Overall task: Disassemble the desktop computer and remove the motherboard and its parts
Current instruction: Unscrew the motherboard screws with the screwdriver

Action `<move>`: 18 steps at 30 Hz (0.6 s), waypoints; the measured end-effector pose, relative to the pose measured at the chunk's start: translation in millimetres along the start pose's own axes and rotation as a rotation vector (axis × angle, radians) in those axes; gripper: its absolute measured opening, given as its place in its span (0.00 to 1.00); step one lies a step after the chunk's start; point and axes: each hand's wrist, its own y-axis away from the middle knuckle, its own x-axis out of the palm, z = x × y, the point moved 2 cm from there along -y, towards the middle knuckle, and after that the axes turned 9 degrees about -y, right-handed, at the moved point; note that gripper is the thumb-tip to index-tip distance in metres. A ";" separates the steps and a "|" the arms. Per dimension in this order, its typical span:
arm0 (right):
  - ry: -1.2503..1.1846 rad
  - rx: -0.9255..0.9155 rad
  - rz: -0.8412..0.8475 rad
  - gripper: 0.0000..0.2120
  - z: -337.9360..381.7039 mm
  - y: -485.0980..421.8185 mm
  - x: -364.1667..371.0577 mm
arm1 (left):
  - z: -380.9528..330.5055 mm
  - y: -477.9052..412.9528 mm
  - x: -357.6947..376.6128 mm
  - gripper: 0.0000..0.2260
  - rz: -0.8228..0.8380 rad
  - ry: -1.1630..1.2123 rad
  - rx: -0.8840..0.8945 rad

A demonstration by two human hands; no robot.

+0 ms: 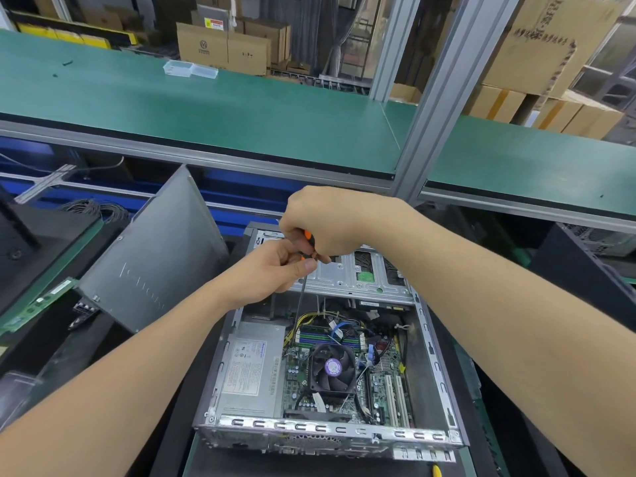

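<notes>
The fingers of the right hand (323, 223) are closed in a fist around the orange and black plastic handle of a long thin screwdriver (298, 297), gripping it from above. The fingers of the left hand (275, 270) are pinched together on the lower end of the same handle, where the steel shaft begins, the thumb pressing from the front. So both hands are clamped on the one tool, the right on top and the left just below it.

From the fingers the shaft runs almost straight down, a little toward the person, into the open grey metal desktop computer case (444, 366). Its tip seems to reach the far left corner of the green motherboard (385, 380), near the yellow cables (303, 320) and beside the silver power supply box (249, 366); the exact screw I cannot see. The long axis of the tool is nearly upright, and the left hand is nearer to the board.

The motherboard lies flat on the bottom of the case, still with its parts: a black round-bladed cooling fan (333, 368) with a purple label in the middle, memory slots behind it, white expansion slots at the right. I judge that the removal is at an early step. The grey side panel (151, 249) stands leaning at the left, apart from the case.
</notes>
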 end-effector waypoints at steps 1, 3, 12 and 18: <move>0.001 0.003 0.011 0.08 -0.1 0.6 0.3 | -0.7 0.3 1.0 0.09 0.004 -0.001 0.003; -0.014 0.008 0.026 0.07 -1.2 4.4 -2.4 | -1.6 0.6 2.5 0.08 0.013 0.011 0.017; -0.072 0.492 -0.052 0.30 10.4 6.4 -5.1 | -3.6 -2.8 4.0 0.07 0.033 -0.054 0.027; -0.035 0.265 -0.069 0.18 3.4 3.3 -1.7 | -4.1 -0.2 3.9 0.06 0.022 -0.025 0.031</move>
